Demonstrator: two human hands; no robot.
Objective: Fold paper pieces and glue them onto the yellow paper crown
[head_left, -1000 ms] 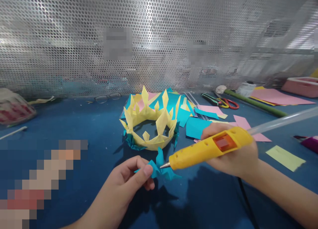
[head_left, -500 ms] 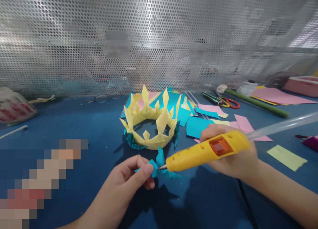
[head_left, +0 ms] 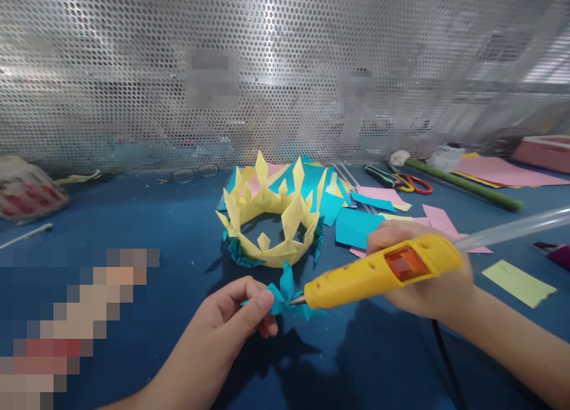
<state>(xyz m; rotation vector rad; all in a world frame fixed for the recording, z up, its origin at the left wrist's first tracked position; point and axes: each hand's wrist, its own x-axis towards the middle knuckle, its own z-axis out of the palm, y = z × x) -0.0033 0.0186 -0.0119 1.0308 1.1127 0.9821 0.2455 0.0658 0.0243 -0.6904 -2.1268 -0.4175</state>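
Note:
Between thumb and fingers, my left hand (head_left: 243, 312) pinches a folded blue paper flower (head_left: 287, 279) by one petal, just above the table. My right hand (head_left: 423, 279) is wrapped round a yellow glue gun (head_left: 351, 279) with a clear glue stick (head_left: 516, 229) jutting from its back. The gun's metal tip points left at the flower's middle; whether it touches the paper I cannot tell. Behind the flower stands a yellow paper crown (head_left: 291, 217) with pointed tips and blue folded pieces (head_left: 243, 256) around its lower outside.
Blue and pink paper sheets (head_left: 356, 226) lie behind and right of the crown, near scissors (head_left: 416, 184) and a green stem (head_left: 467, 184). Glasses (head_left: 193, 171) rest by the perforated metal screen (head_left: 133, 72). A black cord (head_left: 445, 356) hangs below the gun. A blurred-out arm (head_left: 80, 315) is at left.
The glue gun has shifted slightly right, its tip drawing back a little from the held petal. My left hand keeps its pinch on the flower, nearly still.

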